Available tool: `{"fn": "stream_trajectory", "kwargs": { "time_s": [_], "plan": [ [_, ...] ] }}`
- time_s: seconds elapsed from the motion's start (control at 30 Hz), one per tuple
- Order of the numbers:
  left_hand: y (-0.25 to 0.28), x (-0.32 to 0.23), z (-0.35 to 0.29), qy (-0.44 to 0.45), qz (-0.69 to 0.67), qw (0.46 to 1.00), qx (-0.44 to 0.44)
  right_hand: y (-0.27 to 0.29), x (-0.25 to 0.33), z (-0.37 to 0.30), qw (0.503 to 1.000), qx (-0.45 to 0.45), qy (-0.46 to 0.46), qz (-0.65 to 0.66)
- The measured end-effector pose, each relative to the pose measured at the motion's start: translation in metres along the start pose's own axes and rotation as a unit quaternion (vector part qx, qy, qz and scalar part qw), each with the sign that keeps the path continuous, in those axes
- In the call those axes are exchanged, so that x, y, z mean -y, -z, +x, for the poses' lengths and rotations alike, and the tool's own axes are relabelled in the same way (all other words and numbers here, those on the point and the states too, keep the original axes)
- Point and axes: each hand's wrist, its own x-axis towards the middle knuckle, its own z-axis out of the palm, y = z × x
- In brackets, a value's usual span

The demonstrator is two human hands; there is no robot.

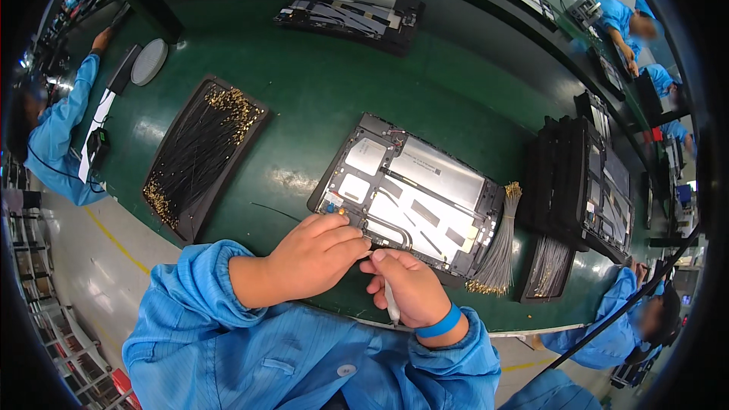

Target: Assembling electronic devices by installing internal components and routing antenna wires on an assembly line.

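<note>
An opened tablet-like device [410,197], with silver plates, flat strips and a black frame, lies tilted on the green bench in front of me. My left hand [311,257] rests on its near left edge, fingers bent and pressed together; whatever is under the fingertips is hidden. Close beside it, my right hand [414,285] grips a slim white pen-like tool [392,305], its upper end near the left fingertips at the device's edge. A blue band circles my right wrist. One thin black cable [275,212] lies left of the device.
A dark tray [199,159] of black cables with gold ends is at left. Right of the device lie a grey cable bundle [497,247], a smaller cable tray [548,269] and stacked black trays [562,182]. Another device [349,14] lies at the back. Co-workers sit around.
</note>
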Motion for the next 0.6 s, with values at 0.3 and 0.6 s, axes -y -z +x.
{"fn": "stream_trajectory", "kwargs": {
  "time_s": [0.3,0.6],
  "plan": [
    [-0.009,0.002,0.003,0.002,0.011,1.000,-0.010,-0.005,-0.002,-0.004,0.990,-0.072,0.113,0.035],
    [-0.013,0.009,0.001,-0.003,0.059,0.998,0.007,-0.011,-0.006,0.019,0.815,-0.299,0.492,-0.074]
  ]
}}
